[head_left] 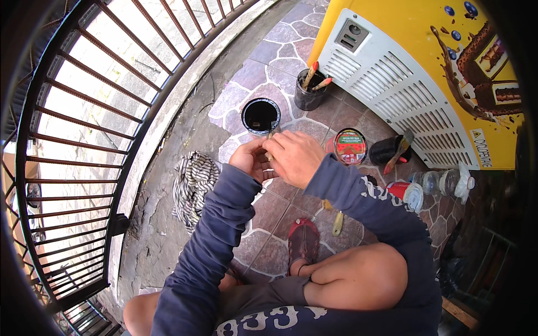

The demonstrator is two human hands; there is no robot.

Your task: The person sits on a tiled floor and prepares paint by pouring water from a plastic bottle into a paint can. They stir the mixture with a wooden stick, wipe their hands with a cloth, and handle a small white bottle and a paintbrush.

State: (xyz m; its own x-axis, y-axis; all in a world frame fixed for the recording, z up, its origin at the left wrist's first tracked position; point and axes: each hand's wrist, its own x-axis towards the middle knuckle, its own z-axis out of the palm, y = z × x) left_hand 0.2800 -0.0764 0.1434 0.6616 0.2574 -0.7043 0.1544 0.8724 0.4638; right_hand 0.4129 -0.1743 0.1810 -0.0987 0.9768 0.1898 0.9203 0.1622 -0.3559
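Note:
Both of my hands meet just on the near side of an open can (252, 130) with dark, nearly black contents. My left hand (246, 161) is cupped with its fingers curled. My right hand (296, 161) reaches over to it, fingers pressed together, and the fingertips of the two hands touch. Something small and thin seems to be pinched there at the can's near rim, but the fingers cover most of it and its kind cannot be told. Left of my hands lies a crumpled black-and-white striped cloth (196, 187).
Farther back stands a black cup (308, 99) with brushes. Right lie a round labelled lid (351, 147), a dark container (384, 150) with a brush across it, a red-and-white tub (408, 193) and a clear bottle (431, 182). A vented yellow cabinet (403, 84) and a barred railing (120, 145) flank me.

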